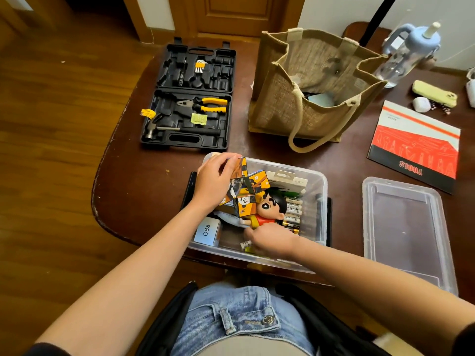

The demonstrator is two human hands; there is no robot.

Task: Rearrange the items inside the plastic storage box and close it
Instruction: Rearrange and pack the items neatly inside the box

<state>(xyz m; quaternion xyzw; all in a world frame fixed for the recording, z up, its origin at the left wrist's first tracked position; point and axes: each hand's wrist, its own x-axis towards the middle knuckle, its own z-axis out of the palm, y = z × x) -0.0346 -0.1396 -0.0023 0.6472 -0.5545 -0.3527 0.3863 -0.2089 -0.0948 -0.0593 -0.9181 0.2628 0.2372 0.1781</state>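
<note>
While left hand (214, 181) grips cube toy (245, 187), right hand (272, 241) seemingly holds figurine (270, 210); dark table (144, 181), wood floor (51, 124).

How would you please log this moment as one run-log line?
left hand: grips cube puzzle | right hand: grips figurine | storage box: open | lid: beside box

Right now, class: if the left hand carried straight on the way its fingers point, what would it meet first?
The left hand points right across the storage box; beyond the folding cube puzzle it grips, probably the white carton, though depth is unclear.
</note>
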